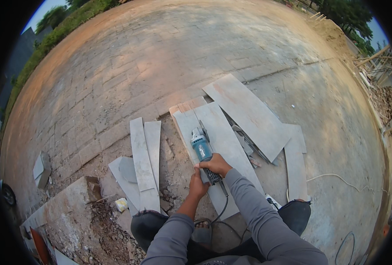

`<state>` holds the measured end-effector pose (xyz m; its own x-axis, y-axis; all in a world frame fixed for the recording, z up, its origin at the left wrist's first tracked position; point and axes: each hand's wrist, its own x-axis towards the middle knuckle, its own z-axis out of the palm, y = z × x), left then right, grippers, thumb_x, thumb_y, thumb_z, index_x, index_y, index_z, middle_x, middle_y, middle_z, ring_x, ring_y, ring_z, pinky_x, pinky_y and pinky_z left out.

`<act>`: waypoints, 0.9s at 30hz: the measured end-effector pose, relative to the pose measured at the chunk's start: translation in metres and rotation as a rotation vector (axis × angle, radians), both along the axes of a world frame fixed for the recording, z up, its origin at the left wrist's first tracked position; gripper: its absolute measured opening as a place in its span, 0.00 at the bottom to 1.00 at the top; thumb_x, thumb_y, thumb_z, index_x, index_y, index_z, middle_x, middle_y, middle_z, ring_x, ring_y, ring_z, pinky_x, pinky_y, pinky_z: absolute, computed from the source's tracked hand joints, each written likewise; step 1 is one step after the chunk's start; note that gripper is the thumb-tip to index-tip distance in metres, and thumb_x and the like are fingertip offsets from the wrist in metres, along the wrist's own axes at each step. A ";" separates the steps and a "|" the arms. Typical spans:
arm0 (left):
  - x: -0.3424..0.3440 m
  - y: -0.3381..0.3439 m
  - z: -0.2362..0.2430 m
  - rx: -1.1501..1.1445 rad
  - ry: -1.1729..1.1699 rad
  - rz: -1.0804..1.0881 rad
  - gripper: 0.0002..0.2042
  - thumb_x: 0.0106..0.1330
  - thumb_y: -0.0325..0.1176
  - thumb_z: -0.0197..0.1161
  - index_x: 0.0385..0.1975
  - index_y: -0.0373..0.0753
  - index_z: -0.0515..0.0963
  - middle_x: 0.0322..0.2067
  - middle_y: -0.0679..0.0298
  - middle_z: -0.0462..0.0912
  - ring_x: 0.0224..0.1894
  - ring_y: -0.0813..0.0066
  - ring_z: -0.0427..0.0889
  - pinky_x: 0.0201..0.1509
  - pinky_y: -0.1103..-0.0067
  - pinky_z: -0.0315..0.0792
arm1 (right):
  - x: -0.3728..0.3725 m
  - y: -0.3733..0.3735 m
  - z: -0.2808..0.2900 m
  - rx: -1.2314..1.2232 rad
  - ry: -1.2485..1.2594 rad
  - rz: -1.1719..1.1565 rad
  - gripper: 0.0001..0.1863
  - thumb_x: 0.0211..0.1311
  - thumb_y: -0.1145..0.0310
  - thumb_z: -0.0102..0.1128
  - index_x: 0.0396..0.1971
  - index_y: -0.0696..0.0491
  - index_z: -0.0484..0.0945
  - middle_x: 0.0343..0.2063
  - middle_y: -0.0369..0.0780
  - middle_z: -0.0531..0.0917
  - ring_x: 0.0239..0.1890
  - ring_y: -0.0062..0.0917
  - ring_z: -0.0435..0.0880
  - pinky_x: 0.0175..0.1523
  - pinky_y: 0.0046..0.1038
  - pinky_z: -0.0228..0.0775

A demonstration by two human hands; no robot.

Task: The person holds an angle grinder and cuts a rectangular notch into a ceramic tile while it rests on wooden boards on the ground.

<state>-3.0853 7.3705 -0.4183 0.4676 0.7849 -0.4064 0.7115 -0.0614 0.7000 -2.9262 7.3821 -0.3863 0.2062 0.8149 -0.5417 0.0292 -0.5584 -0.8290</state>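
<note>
A teal angle grinder (pixel 201 145) rests over a pale grey tile board (pixel 220 132), its disc at the far end on the board's surface. My right hand (pixel 217 162) is closed round the grinder's body from the right. My left hand (pixel 198 183) grips the grinder lower down, beside the rear handle, its fingers partly hidden. A black cord (pixel 223 207) runs from the grinder down toward my sandalled foot (pixel 202 227) between my bent knees.
Cut tile strips (pixel 138 141) lie at left, more boards (pixel 240 106) at right. A concrete block (pixel 42 170), rubble (pixel 107 225) and a white cable (pixel 337 180) lie on the paving (pixel 116 70). Sand and timber (pixel 377 62) line the right edge, plants (pixel 50 51) the upper left.
</note>
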 end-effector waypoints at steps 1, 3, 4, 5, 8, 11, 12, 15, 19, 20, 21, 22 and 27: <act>0.001 0.000 0.001 -0.010 -0.010 0.000 0.53 0.49 0.27 0.73 0.71 0.35 0.41 0.52 0.43 0.72 0.55 0.45 0.73 0.58 0.66 0.70 | 0.001 -0.001 -0.001 -0.008 -0.007 0.002 0.27 0.40 0.59 0.78 0.35 0.64 0.80 0.31 0.44 0.83 0.31 0.27 0.81 0.38 0.26 0.73; 0.002 0.001 0.004 -0.028 -0.029 0.002 0.52 0.49 0.27 0.73 0.71 0.36 0.43 0.52 0.43 0.72 0.54 0.45 0.74 0.57 0.65 0.71 | 0.001 -0.004 -0.001 -0.023 -0.019 0.009 0.27 0.40 0.58 0.78 0.36 0.64 0.80 0.32 0.44 0.83 0.31 0.27 0.81 0.38 0.26 0.73; 0.001 -0.001 -0.001 0.043 -0.051 0.016 0.48 0.48 0.26 0.72 0.69 0.35 0.48 0.48 0.44 0.74 0.49 0.47 0.76 0.52 0.65 0.72 | 0.001 -0.005 0.000 -0.021 -0.014 0.010 0.27 0.40 0.58 0.78 0.36 0.64 0.80 0.32 0.44 0.83 0.31 0.27 0.81 0.38 0.26 0.73; -0.001 -0.003 -0.009 0.115 -0.072 0.030 0.45 0.47 0.25 0.71 0.66 0.34 0.52 0.43 0.46 0.77 0.44 0.48 0.78 0.47 0.65 0.73 | 0.000 -0.006 0.000 -0.018 -0.008 0.010 0.28 0.40 0.58 0.78 0.36 0.64 0.80 0.32 0.44 0.83 0.32 0.27 0.82 0.38 0.26 0.73; -0.003 -0.004 -0.014 0.180 -0.091 0.054 0.40 0.46 0.25 0.71 0.63 0.33 0.58 0.40 0.46 0.79 0.40 0.50 0.81 0.43 0.66 0.75 | -0.004 -0.010 0.010 -0.011 0.006 0.021 0.28 0.40 0.58 0.78 0.36 0.64 0.80 0.32 0.44 0.83 0.32 0.28 0.82 0.39 0.26 0.73; -0.002 -0.004 -0.019 0.177 -0.090 0.055 0.39 0.47 0.24 0.71 0.62 0.31 0.60 0.42 0.45 0.79 0.42 0.49 0.81 0.44 0.67 0.75 | -0.003 -0.015 0.008 -0.013 0.021 0.010 0.28 0.40 0.58 0.78 0.36 0.64 0.80 0.32 0.44 0.83 0.33 0.28 0.82 0.39 0.26 0.73; -0.001 -0.003 -0.018 0.176 -0.088 0.054 0.38 0.47 0.24 0.71 0.61 0.30 0.61 0.43 0.45 0.79 0.43 0.50 0.81 0.45 0.67 0.76 | -0.003 -0.016 0.008 -0.015 0.028 0.003 0.28 0.40 0.58 0.77 0.36 0.64 0.80 0.32 0.44 0.83 0.33 0.28 0.82 0.39 0.26 0.73; -0.001 -0.003 -0.015 0.136 -0.063 0.045 0.38 0.47 0.25 0.71 0.62 0.29 0.60 0.46 0.44 0.78 0.46 0.51 0.81 0.47 0.68 0.76 | -0.003 -0.019 0.011 -0.011 0.042 0.010 0.27 0.40 0.59 0.77 0.36 0.64 0.80 0.33 0.44 0.83 0.33 0.28 0.82 0.39 0.26 0.73; -0.002 0.001 -0.011 -0.016 -0.015 0.011 0.55 0.50 0.29 0.72 0.72 0.35 0.36 0.53 0.44 0.72 0.56 0.47 0.73 0.58 0.66 0.71 | -0.005 -0.024 0.019 -0.014 0.038 0.016 0.26 0.41 0.59 0.77 0.36 0.62 0.81 0.33 0.43 0.84 0.33 0.27 0.82 0.40 0.26 0.72; -0.001 0.000 -0.010 -0.012 -0.020 0.015 0.55 0.50 0.29 0.72 0.72 0.35 0.36 0.53 0.44 0.72 0.55 0.47 0.73 0.58 0.66 0.71 | -0.004 -0.025 0.017 -0.013 0.038 0.018 0.25 0.41 0.59 0.77 0.36 0.62 0.81 0.33 0.43 0.84 0.33 0.27 0.82 0.40 0.26 0.72; -0.001 0.000 -0.010 -0.008 -0.027 0.019 0.55 0.50 0.29 0.72 0.72 0.35 0.36 0.53 0.44 0.72 0.55 0.47 0.73 0.57 0.66 0.71 | -0.004 -0.026 0.016 -0.011 0.038 0.020 0.25 0.41 0.59 0.77 0.36 0.61 0.81 0.33 0.43 0.84 0.33 0.27 0.82 0.41 0.26 0.72; 0.000 0.000 -0.010 -0.005 -0.034 0.018 0.55 0.49 0.29 0.72 0.72 0.34 0.36 0.53 0.44 0.72 0.55 0.47 0.73 0.57 0.66 0.71 | -0.004 -0.027 0.015 -0.013 0.043 0.018 0.25 0.41 0.59 0.77 0.36 0.61 0.81 0.33 0.43 0.84 0.34 0.27 0.82 0.41 0.26 0.72; -0.005 0.000 -0.024 0.032 -0.094 0.023 0.55 0.49 0.27 0.71 0.71 0.33 0.35 0.53 0.43 0.72 0.55 0.47 0.74 0.57 0.66 0.71 | -0.007 -0.032 0.013 -0.027 0.080 0.006 0.25 0.41 0.60 0.77 0.37 0.61 0.81 0.33 0.42 0.84 0.34 0.27 0.82 0.42 0.27 0.72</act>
<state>-3.0901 7.3707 -0.4424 0.4843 0.8077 -0.3362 0.6444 -0.0694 0.7615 -2.9330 7.3500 -0.3733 0.1563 0.8011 -0.5778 -0.0335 -0.5804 -0.8137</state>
